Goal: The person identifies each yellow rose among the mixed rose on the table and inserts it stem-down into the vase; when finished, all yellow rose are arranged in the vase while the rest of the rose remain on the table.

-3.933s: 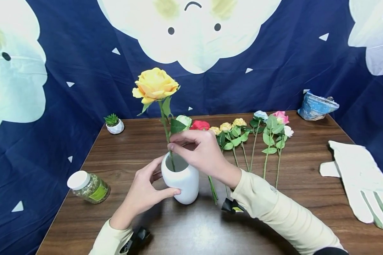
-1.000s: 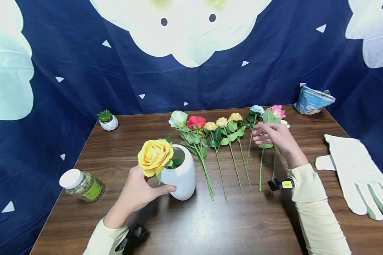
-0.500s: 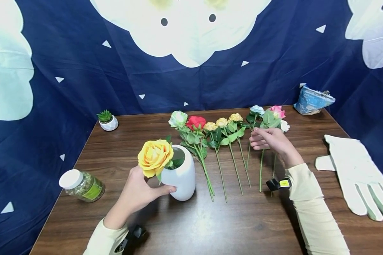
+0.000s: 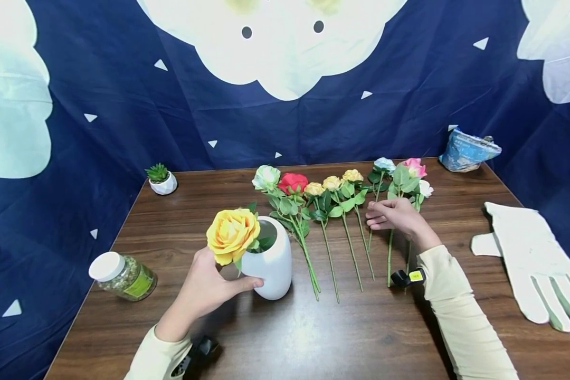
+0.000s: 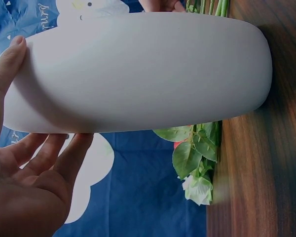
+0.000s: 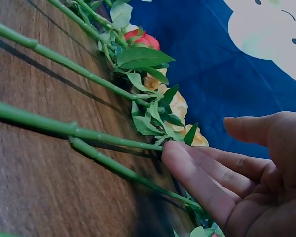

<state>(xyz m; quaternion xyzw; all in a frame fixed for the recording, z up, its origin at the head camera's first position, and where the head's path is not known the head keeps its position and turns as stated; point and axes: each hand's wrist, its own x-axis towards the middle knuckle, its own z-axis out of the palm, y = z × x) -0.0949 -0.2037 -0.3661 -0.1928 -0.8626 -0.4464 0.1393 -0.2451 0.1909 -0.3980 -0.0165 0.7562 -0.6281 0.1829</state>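
Note:
A white vase stands upright on the table. My left hand grips it, thumb on the near side and fingers round the far side, as the left wrist view shows on the vase wall. One large yellow rose leans out over the rim toward the left. My right hand hovers over the stems on the right with nothing in it. In the right wrist view, that hand has its thumb spread away from its fingers, and one fingertip is right at a green stem.
Several roses lie in a row: a pale green one, a red one, small yellow ones, a light blue one and a pink one. Around them are a lidded jar, a succulent, white gloves and a blue bag.
My right hand has let go of the yellow rose, now in the vase, and moved right over the stems. Lately it has drifted slightly left and nearer. My left hand stays on the vase.

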